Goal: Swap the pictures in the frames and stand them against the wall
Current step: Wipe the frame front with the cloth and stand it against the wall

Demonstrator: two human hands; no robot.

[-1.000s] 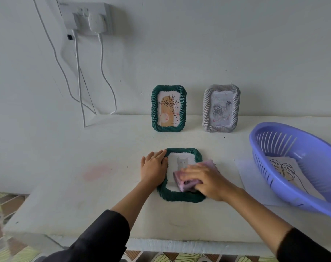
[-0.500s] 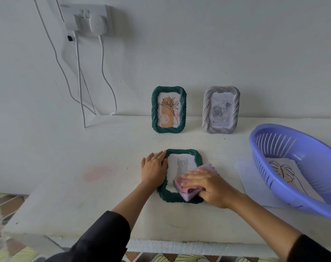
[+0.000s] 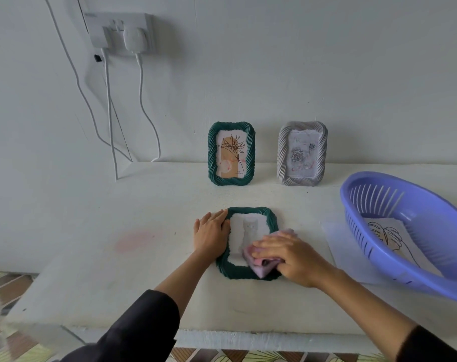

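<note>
Item count, as I see it from my position:

- Picture frames: three. I count two green and one grey. The standing green frame [image 3: 212, 155] and the grey frame [image 3: 282, 152] are at the wall. The flat green frame [image 3: 250, 210] lies on the worktop [image 3: 117, 270].
- Pictures: four. Three are in frames: flower picture [image 3: 231, 158], rose picture [image 3: 301, 156], cat picture [image 3: 248, 231]. One leaf drawing [image 3: 386, 233] lies in the basket [image 3: 378, 259].
- Baskets: one, purple.
- Blank sheets: one [image 3: 337, 241], under the basket.
- Cloths: one pink cloth [image 3: 258, 267], gripped by my right hand [image 3: 292, 257].
- Hands: two, counting my left hand [image 3: 211, 235].
- Socket plates: one [image 3: 117, 24], with two plugs.
</note>
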